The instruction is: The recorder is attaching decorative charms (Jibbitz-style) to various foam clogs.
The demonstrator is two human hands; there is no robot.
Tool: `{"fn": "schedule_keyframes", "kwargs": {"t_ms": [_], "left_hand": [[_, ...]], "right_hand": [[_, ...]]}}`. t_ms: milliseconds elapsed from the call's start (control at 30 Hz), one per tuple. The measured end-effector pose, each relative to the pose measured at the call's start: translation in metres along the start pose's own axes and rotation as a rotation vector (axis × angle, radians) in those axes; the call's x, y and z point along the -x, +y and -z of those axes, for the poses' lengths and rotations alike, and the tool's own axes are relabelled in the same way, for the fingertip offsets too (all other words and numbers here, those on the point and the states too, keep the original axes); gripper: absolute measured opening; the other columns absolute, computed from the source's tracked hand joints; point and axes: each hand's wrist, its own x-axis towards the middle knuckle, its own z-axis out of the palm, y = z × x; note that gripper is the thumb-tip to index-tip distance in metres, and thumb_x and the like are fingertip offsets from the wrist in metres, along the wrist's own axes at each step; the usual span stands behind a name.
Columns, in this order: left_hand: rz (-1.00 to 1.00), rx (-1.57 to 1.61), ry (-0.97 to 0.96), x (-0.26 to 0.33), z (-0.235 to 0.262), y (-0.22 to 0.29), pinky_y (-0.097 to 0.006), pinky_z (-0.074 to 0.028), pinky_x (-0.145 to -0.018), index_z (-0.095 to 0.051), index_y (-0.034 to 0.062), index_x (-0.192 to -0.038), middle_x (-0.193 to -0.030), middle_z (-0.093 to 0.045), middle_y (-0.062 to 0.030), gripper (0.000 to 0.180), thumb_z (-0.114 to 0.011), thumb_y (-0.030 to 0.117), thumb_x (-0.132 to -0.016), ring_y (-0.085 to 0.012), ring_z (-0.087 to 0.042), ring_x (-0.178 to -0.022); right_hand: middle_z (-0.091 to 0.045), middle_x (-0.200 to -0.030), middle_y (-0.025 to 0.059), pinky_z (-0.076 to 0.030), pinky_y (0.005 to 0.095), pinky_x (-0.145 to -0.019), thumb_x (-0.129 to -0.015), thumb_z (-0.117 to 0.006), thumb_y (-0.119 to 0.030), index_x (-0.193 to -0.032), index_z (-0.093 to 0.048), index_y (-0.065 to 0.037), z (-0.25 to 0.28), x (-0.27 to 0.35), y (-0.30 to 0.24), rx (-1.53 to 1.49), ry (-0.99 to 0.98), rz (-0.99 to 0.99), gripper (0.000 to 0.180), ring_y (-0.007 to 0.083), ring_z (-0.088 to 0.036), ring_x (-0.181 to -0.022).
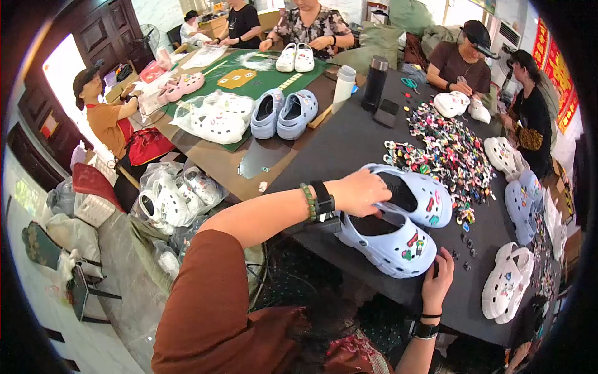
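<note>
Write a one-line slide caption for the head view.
Left hand grips a pale blue clog, right hand steadying it, beside scattered shoe charms.

You are wearing a rust-brown sleeve (pixel 199 299) | left wrist is carrying a green bead bracelet (pixel 306 201) and black watch (pixel 322 199) | right wrist is bearing a black watch band (pixel 427 329)

Left hand (pixel 361 192) gripping two light-blue clogs (pixel 398 227) (charms attached), right hand (pixel 438 279) beside the toe
</note>
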Motion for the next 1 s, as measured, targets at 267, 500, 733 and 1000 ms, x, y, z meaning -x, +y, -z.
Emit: {"fn": "schedule_keyframes", "kwargs": {"t_ms": [267,500,733,1000], "left_hand": [[0.08,-0.014,0.108,0.021,0.008,0.023,-0.044,-0.043,-0.074,-0.057,0.0085,-0.081,-0.082,-0.061,-0.0072,0.02,-0.07,0.023,-0.083,-0.0292,-0.061,-0.087],[0.383,-0.023,0.39,0.067,0.061,0.005,-0.05,-0.046,-0.071,-0.056,0.0045,-0.079,-0.077,-0.059,-0.0166,0.021,-0.071,0.02,-0.081,-0.0393,-0.06,-0.082],[0.686,-0.289,0.575,0.109,0.102,-0.078,-0.049,-0.047,-0.072,-0.062,0.0019,-0.084,-0.082,-0.064,-0.0196,0.017,-0.069,0.017,-0.083,-0.0416,-0.061,-0.084],[1.039,-0.551,0.564,0.103,0.129,-0.233,-0.052,-0.05,-0.075,-0.06,0.0035,-0.08,-0.086,-0.066,-0.0194,0.024,-0.069,0.025,-0.084,-0.0417,-0.064,-0.091]], "right_hand": [[-0.059,-0.121,0.0197,-0.044,0.0465,-0.1,-0.085,-0.061,0.005,-0.099,-0.061,0.004,-0.001,0.001,-0.001,0.032,-0.026,0.01,0.014,0.039,-0.055,-0.114],[-0.059,-0.121,0.0182,-0.044,0.0469,-0.101,-0.085,-0.061,0.005,-0.099,-0.062,0.003,0.001,0.002,-0.008,0.044,-0.027,-0.002,0.014,0.0393,-0.054,-0.116],[-0.058,-0.122,0.0173,-0.043,0.0485,-0.101,-0.086,-0.061,0.004,-0.1,-0.062,0.002,0.0,0.005,-0.005,0.094,-0.046,-0.041,0.015,0.0385,-0.053,-0.118],[-0.06,-0.115,0.0166,-0.045,0.0468,-0.097,-0.083,-0.06,0.007,-0.096,-0.06,0.001,0.0,-0.003,-0.014,0.085,-0.054,-0.085,0.014,0.038,-0.055,-0.11]]}}
